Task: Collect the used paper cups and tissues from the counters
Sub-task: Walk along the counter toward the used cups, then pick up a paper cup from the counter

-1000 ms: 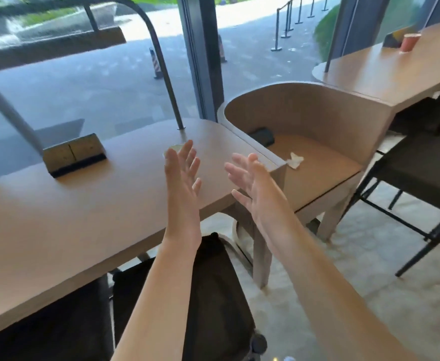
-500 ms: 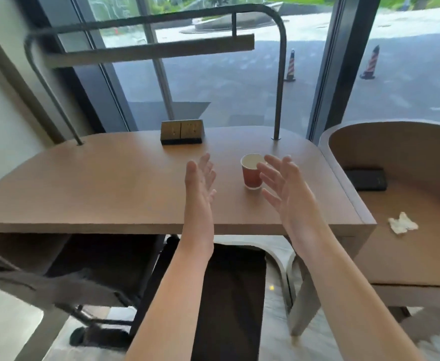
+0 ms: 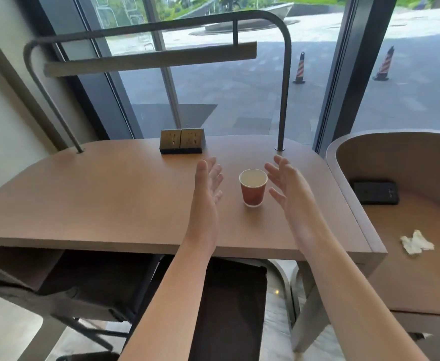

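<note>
Paper cup (image 3: 253, 187) upright mid-counter (image 3: 96, 199), left hand (image 3: 208, 186) and right hand (image 3: 289, 186) flanking, fingers spread, not touching

red paper cup (image 3: 253, 188) with white rim, upright and open on the wooden counter (image 3: 109, 199), crumpled white tissue (image 3: 416, 242) lying on the lower counter to the right

You're standing in a public lounge or café-style seating area beside floor-to-ceiling windows (image 3: 239, 95): a wooden counter (image 3: 109, 199) with a built-in power socket block (image 3: 181, 140) and a bar lamp (image 3: 148, 59) on a bent metal frame, a curved booth seat (image 3: 396, 162) next to it, and striped traffic cones (image 3: 300, 67) on the paved plaza outside
</note>
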Tool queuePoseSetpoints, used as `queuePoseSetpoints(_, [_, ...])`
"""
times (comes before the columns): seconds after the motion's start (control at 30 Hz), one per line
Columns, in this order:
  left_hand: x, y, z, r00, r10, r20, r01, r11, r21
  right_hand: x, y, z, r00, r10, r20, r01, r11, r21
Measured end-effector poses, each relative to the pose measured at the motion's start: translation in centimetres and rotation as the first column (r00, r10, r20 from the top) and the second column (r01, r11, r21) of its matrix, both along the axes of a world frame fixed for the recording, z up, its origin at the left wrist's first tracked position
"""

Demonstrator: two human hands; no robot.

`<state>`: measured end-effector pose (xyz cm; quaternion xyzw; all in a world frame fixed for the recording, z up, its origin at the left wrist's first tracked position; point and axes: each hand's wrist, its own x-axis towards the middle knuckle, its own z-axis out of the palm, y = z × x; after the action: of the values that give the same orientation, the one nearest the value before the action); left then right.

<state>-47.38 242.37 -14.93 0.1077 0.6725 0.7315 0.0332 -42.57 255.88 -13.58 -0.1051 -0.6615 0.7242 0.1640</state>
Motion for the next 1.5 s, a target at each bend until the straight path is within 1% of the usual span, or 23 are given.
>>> queuePoseSetpoints(0.07, [-1.0,0.5,-0.5,1.0,-0.025,0.015,0.025,1.0,-0.012,-1.0,0.3,-0.6,1.0,-0.023,0.0,0.023,1.0,0.003])
queuePoseSetpoints(0.17, [-2.5,0.9,-1.4,0.998,-0.05,0.037,0.051,0.999,-0.02,-2.3,0.6,-1.5,0.997,-0.071,0.021,0.072,0.996,-0.047])
queuePoseSetpoints(0.27, [-4.5,1.3,-2.2,0.995,-0.082,0.06,0.083,0.997,-0.004,-3.5,0.8,-2.3,0.993,-0.092,0.068,0.097,0.993,-0.074])
queuePoseSetpoints(0.37, [-6.5,2.1,-3.3,0.989,-0.12,0.089,0.121,0.993,-0.008,-4.9,1.2,-3.2,0.986,-0.116,0.116,0.123,0.991,-0.06])
queuePoseSetpoints(0.5, [-9.0,3.3,-5.6,0.983,-0.162,0.089,0.169,0.982,-0.083,-6.3,1.8,-5.0,0.969,-0.19,0.155,0.196,0.98,-0.019])
queuePoseSetpoints(0.73, [-11.1,5.3,-10.1,0.972,-0.227,0.054,0.233,0.94,-0.249,-6.4,2.9,-8.0,0.947,-0.224,0.231,0.229,0.973,0.004])
queuePoseSetpoints(0.83, [-11.6,5.7,-11.7,0.967,-0.249,0.057,0.255,0.94,-0.226,-6.0,3.2,-8.9,0.938,-0.239,0.251,0.24,0.97,0.025])
queuePoseSetpoints(0.97, [-12.0,6.1,-12.8,0.974,-0.226,0.023,0.226,0.954,-0.198,-5.5,3.3,-9.3,0.933,-0.243,0.266,0.235,0.97,0.061])
queuePoseSetpoints(1.1, [-12.0,6.2,-12.6,0.977,-0.213,0.014,0.212,0.963,-0.167,-5.2,3.4,-9.2,0.934,-0.252,0.252,0.245,0.968,0.059])
queuePoseSetpoints(1.2, [-11.8,6.2,-11.4,0.978,-0.207,-0.003,0.205,0.97,-0.132,-5.0,3.5,-8.4,0.936,-0.258,0.239,0.253,0.966,0.051])
queuePoseSetpoints(1.5, [-9.3,5.8,-5.5,0.975,-0.2,-0.095,0.195,0.979,-0.059,-2.7,2.8,-2.9,0.968,-0.222,0.113,0.218,0.975,0.049])
